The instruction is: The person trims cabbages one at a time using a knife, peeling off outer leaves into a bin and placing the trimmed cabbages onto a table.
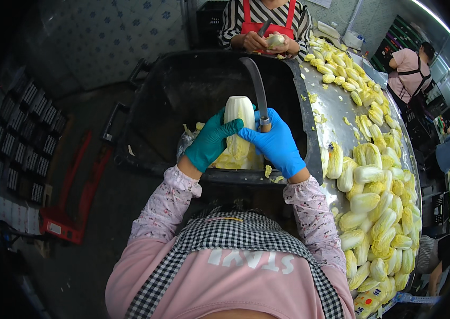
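Observation:
A pale napa cabbage (241, 119) is held roughly upright over a large black plastic bin (169, 95), its white base end pointing away from me. My left hand (211, 139), in a green glove, wraps around the cabbage's left side with the thumb across its front. In a blue glove, my right hand (276, 139) grips the wooden handle (265, 128) of a curved knife (257, 85). The blade points away from me, and my right thumb touches the cabbage. Yellow leaves lie low in the bin, partly hidden behind my hands.
Many napa cabbages (380, 207) are heaped on the metal table (330, 115) at right. Across the bin, a co-worker in a red apron (266, 28) holds a knife and a small cabbage (275, 40). A red pallet jack (65, 223) and stacked black crates (25, 139) stand at left.

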Action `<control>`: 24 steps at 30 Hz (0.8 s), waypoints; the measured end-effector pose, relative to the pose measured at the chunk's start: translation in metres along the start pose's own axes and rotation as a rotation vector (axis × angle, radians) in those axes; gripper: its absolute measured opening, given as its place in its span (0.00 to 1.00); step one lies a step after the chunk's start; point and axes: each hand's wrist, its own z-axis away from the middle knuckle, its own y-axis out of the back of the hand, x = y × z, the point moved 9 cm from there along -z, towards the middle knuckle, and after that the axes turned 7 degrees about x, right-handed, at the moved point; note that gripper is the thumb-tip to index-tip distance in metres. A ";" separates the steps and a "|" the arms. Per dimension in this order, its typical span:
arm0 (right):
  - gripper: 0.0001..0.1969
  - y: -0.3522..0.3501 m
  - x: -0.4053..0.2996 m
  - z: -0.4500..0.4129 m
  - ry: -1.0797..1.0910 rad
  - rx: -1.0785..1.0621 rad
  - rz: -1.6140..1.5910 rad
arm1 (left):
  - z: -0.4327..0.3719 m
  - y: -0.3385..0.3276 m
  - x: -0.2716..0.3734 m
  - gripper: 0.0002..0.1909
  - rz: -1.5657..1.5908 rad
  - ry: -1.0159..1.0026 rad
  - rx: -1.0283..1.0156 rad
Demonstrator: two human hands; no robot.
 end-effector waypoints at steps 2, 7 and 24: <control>0.23 0.001 0.005 0.001 -0.033 -0.040 0.002 | 0.004 -0.007 0.003 0.30 -0.078 0.013 -0.013; 0.21 0.038 0.026 -0.012 -0.076 0.093 0.013 | 0.016 -0.007 0.059 0.29 -0.426 -0.528 0.109; 0.24 0.032 0.017 0.032 -0.116 -0.022 -0.123 | 0.020 -0.055 -0.006 0.41 -0.709 -0.455 -0.120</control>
